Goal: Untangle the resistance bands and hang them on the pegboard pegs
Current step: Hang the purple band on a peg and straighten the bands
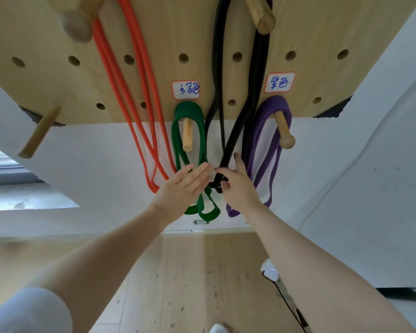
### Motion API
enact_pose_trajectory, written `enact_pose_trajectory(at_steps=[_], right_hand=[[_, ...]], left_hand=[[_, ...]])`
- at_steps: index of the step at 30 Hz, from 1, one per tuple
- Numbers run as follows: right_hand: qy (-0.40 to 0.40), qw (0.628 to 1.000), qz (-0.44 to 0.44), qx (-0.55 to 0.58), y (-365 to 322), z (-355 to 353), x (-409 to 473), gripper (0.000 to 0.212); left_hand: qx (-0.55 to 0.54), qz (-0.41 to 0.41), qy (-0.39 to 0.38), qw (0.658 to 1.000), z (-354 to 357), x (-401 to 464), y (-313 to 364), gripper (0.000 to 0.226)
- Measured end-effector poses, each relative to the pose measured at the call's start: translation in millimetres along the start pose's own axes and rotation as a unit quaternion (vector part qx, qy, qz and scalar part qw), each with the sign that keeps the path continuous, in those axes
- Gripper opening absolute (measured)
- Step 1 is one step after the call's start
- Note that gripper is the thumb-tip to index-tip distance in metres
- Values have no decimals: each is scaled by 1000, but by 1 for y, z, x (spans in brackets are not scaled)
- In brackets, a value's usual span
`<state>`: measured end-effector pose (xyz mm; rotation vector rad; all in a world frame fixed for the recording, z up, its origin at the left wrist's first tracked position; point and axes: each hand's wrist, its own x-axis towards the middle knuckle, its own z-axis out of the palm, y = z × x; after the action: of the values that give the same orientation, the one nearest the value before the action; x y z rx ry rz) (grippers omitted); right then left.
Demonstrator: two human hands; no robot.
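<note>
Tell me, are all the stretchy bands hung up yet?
Nearly. The orange band, green band and purple band each hang on the pegboard. The black band hangs from a peg too, but the right hand grips its bottom loop, maybe straightening a twist. The left hand reaches in, open. Left: letting the black band hang free.

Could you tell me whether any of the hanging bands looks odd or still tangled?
Yes: the black band crosses over itself low down, where the right hand pinches it. The orange, green and purple bands hang free.
</note>
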<state>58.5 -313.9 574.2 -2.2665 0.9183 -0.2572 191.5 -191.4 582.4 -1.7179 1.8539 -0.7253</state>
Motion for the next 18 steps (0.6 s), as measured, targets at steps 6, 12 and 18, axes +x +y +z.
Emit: enact_pose_trajectory(at_steps=[6, 12, 18], right_hand=[[-45, 996, 3, -72, -11, -24, -41, 32], [-63, 991, 34, -113, -41, -27, -80, 34], [-42, 996, 61, -49, -49, 18, -102, 51]], left_hand=[[-95, -15, -95, 991, -10, -35, 6, 70], [-152, -32, -77, 985, -48, -75, -19, 68], [-204, -48, 20, 978, -37, -104, -3, 74]])
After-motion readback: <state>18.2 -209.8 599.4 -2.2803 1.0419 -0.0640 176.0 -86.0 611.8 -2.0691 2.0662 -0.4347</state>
